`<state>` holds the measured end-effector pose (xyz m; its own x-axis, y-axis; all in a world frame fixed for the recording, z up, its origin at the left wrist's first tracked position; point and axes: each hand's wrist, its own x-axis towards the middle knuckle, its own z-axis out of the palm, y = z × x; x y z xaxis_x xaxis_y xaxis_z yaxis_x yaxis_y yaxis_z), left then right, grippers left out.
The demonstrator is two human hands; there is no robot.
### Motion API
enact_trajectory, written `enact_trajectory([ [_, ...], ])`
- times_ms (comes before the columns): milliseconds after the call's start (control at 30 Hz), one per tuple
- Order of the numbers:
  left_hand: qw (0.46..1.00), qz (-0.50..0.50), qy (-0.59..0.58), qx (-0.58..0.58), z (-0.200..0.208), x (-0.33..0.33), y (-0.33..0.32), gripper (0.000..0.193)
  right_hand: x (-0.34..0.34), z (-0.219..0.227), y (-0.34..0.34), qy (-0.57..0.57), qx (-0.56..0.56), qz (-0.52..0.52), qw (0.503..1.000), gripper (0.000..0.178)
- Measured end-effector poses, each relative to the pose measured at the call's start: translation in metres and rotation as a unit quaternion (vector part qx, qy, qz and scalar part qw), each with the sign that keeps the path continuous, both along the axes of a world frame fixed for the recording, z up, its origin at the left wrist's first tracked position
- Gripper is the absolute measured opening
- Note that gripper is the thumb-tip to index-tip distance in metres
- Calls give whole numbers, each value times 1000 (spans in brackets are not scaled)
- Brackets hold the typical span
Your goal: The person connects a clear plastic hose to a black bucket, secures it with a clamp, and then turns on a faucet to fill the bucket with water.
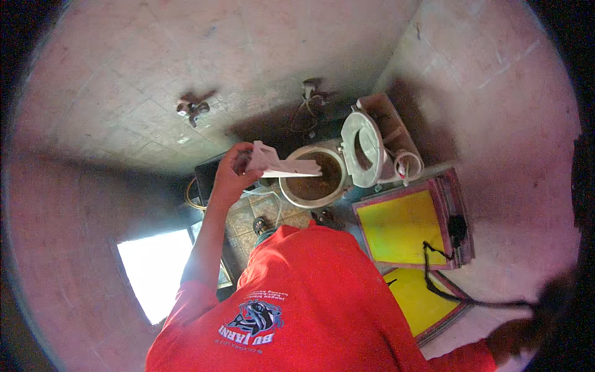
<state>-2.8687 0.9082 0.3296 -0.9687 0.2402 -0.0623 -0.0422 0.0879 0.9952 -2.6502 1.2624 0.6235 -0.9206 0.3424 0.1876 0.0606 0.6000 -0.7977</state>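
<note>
My left hand point(233, 174) is closed on one end of a long white piece point(282, 166), thin and stiff-looking, with a raised angled part near my fingers. I cannot make out its exact kind. Its free end reaches over a round basin point(315, 203) with a pale rim and brownish inside. At the lower right edge, my right hand point(513, 342) is dark and blurred, and its fingers do not show clearly. Close to it, a black cable or hose point(489, 304) runs into a dark blurred shape.
Right of the basin stands a toilet with its pale seat point(364, 149) raised, beside a small white pail point(409, 166). Yellow framed screens point(403, 226) lean at the right wall. Taps point(193, 110) stick out of the far wall. A bright opening point(155, 270) is at left.
</note>
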Motion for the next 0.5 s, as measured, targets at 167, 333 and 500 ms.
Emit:
enact_trajectory([
  [167, 996, -72, 57, 15, -26, 13, -33, 56, -116, -134, -114, -128, -84, 173, 973, 13],
  [333, 987, -45, 139, -63, -23, 29, -90, 45, -159, -276, -224, -120, -93, 212, 965, 14],
  [500, 995, -48, 60, -61, -47, 43, -144, 41, -158, -305, -300, -131, -97, 223, 961, 13],
])
